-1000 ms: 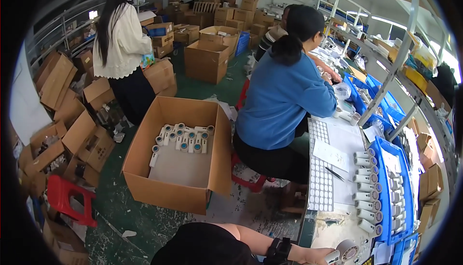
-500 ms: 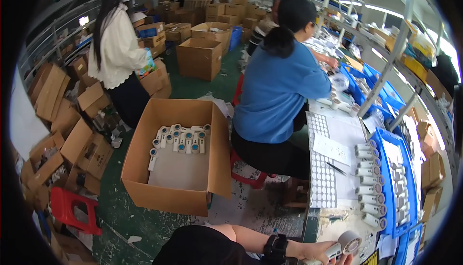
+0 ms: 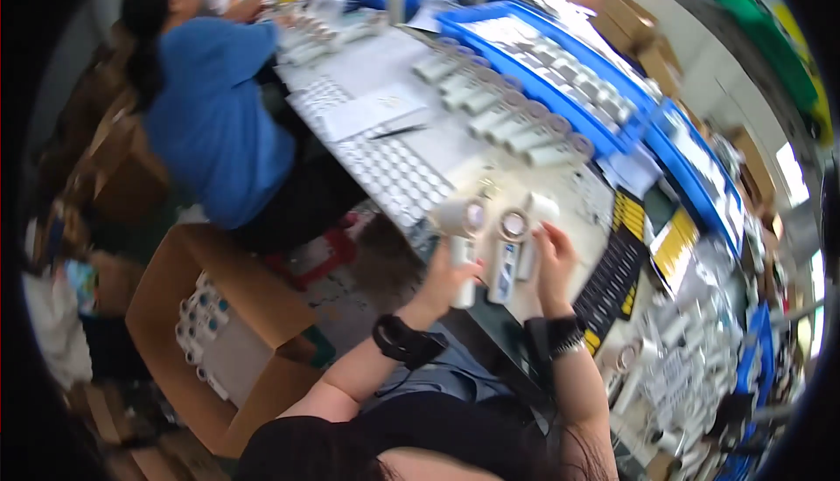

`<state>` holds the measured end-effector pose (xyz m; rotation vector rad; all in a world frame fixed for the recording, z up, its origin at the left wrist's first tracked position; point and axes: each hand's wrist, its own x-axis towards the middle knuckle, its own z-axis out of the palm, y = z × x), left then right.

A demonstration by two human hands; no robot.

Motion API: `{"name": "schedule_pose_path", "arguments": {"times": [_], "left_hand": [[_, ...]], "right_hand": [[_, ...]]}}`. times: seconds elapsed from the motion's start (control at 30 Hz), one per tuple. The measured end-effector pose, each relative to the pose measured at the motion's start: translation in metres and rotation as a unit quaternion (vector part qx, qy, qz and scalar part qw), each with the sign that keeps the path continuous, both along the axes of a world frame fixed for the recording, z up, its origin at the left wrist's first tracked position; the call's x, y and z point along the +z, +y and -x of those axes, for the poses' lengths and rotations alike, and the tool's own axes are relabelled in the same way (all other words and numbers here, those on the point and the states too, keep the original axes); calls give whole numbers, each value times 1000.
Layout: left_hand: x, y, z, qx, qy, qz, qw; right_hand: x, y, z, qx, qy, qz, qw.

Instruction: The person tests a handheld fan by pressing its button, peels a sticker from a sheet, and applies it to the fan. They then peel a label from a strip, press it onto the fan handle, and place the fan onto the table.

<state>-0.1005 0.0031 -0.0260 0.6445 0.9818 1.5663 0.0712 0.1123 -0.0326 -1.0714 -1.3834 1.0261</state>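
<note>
My left hand is closed around the handle of a white handheld fan, its drum-shaped head upward near the table edge. Close beside it stands a second handheld fan, upright, with a dark-ringed round face and a blue-marked strip down its handle. The fingers of my right hand curl at the right side of this pair, around another pale fan that is partly hidden behind them. Motion blur softens the exact finger contacts. Several similar fans lie in a row on the table beyond my hands.
Blue trays of white parts line the far side. A black-and-yellow sticker sheet and a heap of white parts lie right. A cardboard box holding fans stands left. A person in blue sits working at the table.
The view has swung right toward the table. Both hands now show in the middle, upright fans between them; before, they were at the lower edge with a fan lying near them.
</note>
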Motion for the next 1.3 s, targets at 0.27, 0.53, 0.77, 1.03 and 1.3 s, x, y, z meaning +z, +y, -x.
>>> {"name": "schedule_pose_path", "arguments": {"times": [0.27, 0.53, 0.77, 1.03, 1.3], "left_hand": [[3, 10, -23, -54, -13, 27, 998], [1, -4, -37, -13, 2, 13, 1000], [5, -31, -46, -62, -85, 19, 994], [-2, -36, -60, -116, -86, -7, 989], [-9, -31, -60, -83, -97, -1, 992]], "right_hand": [[3, -6, -11, -21, 99, 10, 995], [-1, 7, -35, 72, 105, 137, 982], [7, 0, -17, 15, -15, 163, 986], [0, -6, -13, -69, -284, -56, 955], [-31, -14, -39, 22, 98, 145, 984]]}}
